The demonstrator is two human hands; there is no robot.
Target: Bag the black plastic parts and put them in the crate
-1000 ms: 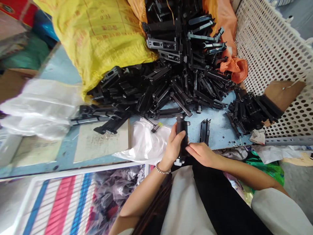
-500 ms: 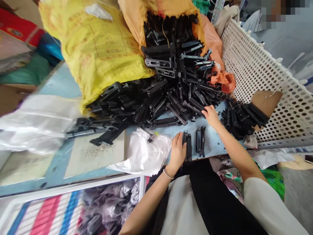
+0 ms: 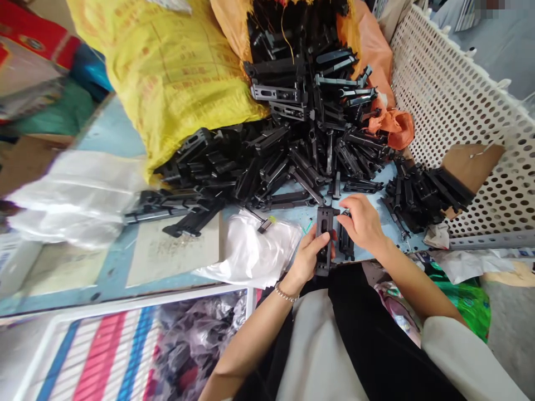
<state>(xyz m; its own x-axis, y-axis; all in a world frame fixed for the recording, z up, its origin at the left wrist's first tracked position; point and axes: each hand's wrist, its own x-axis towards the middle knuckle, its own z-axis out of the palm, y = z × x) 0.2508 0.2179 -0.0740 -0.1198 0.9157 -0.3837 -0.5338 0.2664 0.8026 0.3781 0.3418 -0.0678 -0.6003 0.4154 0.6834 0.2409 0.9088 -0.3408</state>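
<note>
My left hand (image 3: 308,255) is wrapped round a long black plastic part (image 3: 324,236) with a slotted face, held upright at the table's front edge. Just right of that part's top end is my right hand (image 3: 364,223), its thumb and fingers curled together in a pinch. Whatever sits between those fingertips is too small to make out. A second black part (image 3: 346,243) lies on the blue table below my right hand. Beyond both hands spreads a big pile of similar black parts (image 3: 271,161). Clear plastic bags (image 3: 254,250) lie to the left of my left hand.
A yellow woven sack (image 3: 179,72) and an orange sack (image 3: 232,22) spill black parts at the back. On the right stands a white perforated basket (image 3: 451,94) beside another heap (image 3: 430,192). Below the table is a striped crate (image 3: 100,356) with bagged parts (image 3: 200,340).
My left hand has lifted a black part off the table edge and turned it upright. My right hand has drawn back from the pile to the top of that part.
</note>
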